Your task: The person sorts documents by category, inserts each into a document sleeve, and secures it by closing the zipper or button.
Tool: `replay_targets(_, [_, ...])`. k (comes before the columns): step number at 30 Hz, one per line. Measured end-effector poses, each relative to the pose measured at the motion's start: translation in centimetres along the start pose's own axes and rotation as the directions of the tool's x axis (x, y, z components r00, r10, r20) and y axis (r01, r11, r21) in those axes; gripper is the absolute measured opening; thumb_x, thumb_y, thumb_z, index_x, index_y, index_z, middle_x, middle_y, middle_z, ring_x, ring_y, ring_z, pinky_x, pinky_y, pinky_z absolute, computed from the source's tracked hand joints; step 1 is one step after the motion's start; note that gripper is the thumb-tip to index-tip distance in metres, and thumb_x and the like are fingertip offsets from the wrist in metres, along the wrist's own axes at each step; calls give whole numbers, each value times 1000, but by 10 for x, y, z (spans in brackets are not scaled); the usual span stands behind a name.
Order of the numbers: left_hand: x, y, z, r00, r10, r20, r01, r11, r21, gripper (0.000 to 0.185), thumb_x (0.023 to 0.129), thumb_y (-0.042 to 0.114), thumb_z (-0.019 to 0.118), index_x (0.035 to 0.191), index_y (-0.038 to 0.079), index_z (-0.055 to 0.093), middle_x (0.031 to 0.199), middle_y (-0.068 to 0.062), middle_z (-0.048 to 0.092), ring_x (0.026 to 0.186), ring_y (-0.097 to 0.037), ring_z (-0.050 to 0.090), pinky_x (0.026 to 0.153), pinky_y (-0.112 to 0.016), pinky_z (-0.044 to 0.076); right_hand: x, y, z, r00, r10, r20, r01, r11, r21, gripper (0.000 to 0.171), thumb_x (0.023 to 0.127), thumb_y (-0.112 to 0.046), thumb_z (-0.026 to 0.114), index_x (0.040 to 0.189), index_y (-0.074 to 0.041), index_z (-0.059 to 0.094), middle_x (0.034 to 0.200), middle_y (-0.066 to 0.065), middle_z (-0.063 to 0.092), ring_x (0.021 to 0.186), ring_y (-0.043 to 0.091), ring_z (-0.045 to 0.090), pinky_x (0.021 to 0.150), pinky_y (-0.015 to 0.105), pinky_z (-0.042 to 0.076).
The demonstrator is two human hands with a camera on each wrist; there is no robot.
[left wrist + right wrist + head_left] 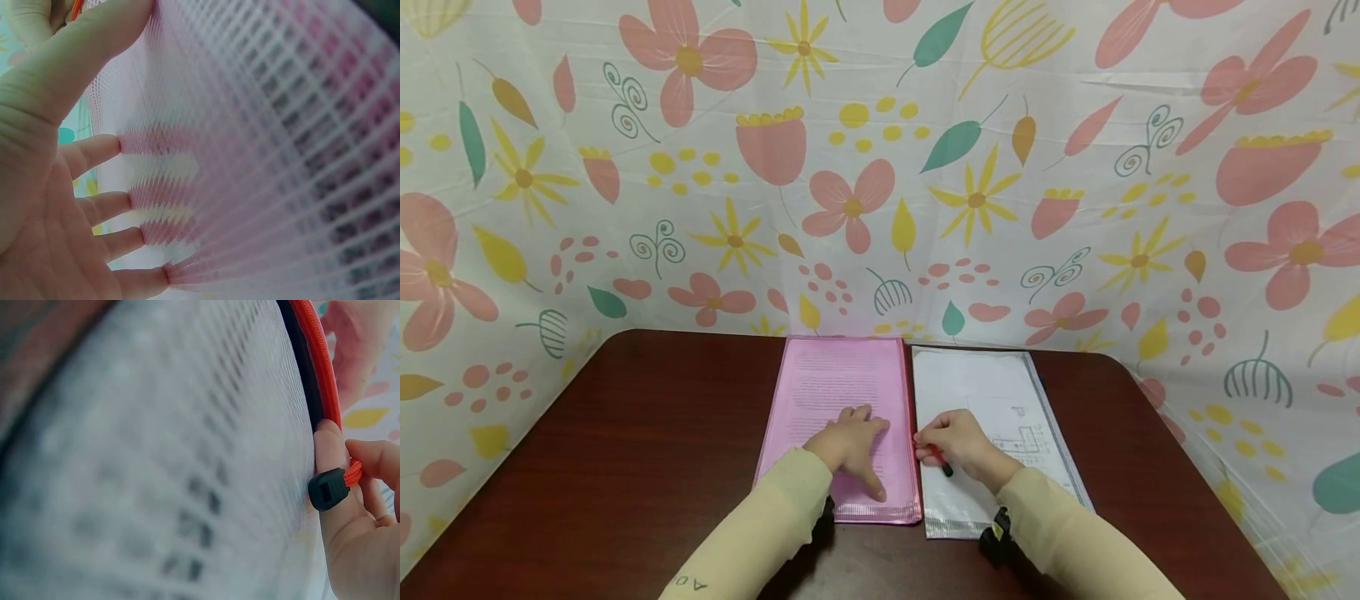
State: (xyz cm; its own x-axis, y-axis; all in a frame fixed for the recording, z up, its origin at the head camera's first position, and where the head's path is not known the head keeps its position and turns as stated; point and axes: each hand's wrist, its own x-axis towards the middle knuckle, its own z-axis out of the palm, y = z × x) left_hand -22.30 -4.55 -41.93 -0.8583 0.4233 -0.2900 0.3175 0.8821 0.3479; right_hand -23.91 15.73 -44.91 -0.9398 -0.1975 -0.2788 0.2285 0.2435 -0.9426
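A pink mesh zipper pouch [827, 383] with a printed sheet inside lies flat on the table. My left hand [850, 447] rests on it with fingers spread, and in the left wrist view its fingertips [128, 201] press against the mesh. Along the pouch's right side runs a red zipper [320, 362]. My right hand [964, 446] pinches the red cord of the zipper pull [330, 489] by that edge; the cord's black end hangs out below the fingers. The slider itself is hidden behind the fingers.
Right beside the pink pouch lies a white mesh pouch [958, 375] holding a sheet with a line drawing, partly under my right hand. Both are on a dark reddish-brown table [677, 417]. A flower-printed curtain [880, 125] surrounds the table at the back and sides.
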Motion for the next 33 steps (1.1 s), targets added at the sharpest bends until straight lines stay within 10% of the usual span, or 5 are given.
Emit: replay_targets(33, [-1,-1,2,1000,-6,0,6,1000,8,114,47,50,89,145,23,37,156,-14,21,142,-39,20,111,-57,25,21,-20,-1,999,17,-44,-23,990,-141,9,83,3,62,83,12,65,67,13,68,56,14,65,55,27,56])
